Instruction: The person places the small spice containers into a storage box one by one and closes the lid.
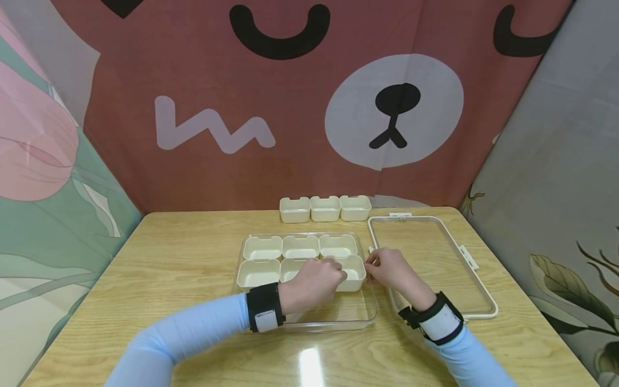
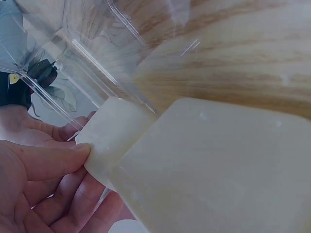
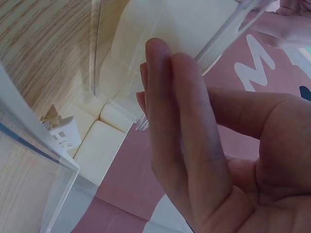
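My left hand [image 1: 314, 285] pinches a small cream cup [image 1: 353, 275] at the front right of a group of cream cups. In the left wrist view, the thumb [image 2: 63, 160] lies on this cup [image 2: 109, 141]. The group stands in two rows inside a clear plastic box [image 1: 333, 325]. My right hand [image 1: 393, 269] is at the box's right side, beside the same cup. In the right wrist view, its fingers [image 3: 194, 126] and thumb straddle the box's clear rim [image 3: 226, 34], the fingertips partly hidden behind one another.
Three more cream cups [image 1: 325, 208] stand in a row at the table's back edge. To the right lies a clear lid [image 1: 488, 290] with a white frame and clips. A fabric backdrop [image 1: 300, 177] with a printed bear rises behind the wooden table [image 1: 193, 236].
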Available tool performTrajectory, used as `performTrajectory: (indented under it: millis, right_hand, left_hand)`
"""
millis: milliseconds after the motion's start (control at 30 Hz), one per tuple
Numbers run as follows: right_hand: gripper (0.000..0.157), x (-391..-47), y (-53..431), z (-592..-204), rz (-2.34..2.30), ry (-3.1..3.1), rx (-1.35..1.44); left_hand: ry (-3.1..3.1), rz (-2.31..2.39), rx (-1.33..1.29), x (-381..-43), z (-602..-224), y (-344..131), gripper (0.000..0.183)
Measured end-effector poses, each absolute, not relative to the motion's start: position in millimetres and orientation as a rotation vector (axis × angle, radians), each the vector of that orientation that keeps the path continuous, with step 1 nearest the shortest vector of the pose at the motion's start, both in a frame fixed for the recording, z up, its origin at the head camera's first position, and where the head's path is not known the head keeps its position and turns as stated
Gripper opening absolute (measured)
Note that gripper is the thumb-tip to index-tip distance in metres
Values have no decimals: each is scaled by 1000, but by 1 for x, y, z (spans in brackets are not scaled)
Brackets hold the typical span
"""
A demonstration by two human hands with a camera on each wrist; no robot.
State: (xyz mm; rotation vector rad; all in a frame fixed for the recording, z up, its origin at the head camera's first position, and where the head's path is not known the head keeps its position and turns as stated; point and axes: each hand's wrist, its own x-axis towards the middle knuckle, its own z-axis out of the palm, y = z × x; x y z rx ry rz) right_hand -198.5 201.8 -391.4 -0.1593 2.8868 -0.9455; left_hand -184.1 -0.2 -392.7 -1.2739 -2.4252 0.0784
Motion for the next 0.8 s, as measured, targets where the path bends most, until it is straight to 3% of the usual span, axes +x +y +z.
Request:
performTrajectory:
  millis: [800]
  right_hand:
    - [12, -198, 201, -389, -960, 2852, -128]
  left_hand:
    - [-2514, 53, -1299, -187, -395, 4, 23]
